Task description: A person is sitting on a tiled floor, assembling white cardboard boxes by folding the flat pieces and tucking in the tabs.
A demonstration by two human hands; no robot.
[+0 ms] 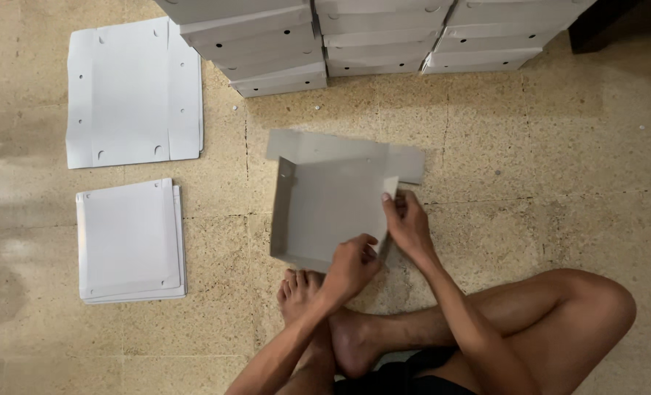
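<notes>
A half-folded grey cardboard box [325,208] lies on the speckled stone floor [530,190], near the middle, just ahead of the person's crossed bare feet [318,307]. Its left wall and near wall stand up; a flat flap stretches along its far side. The left hand [351,265] pinches the box's near edge, and the right hand [407,223] grips its right wall, fingers curled over the rim. Toward the floor's left edge lie two stacks of flat white sheets [131,238], smooth and punched with small holes. Finished boxes [369,36] are piled along the far edge.
</notes>
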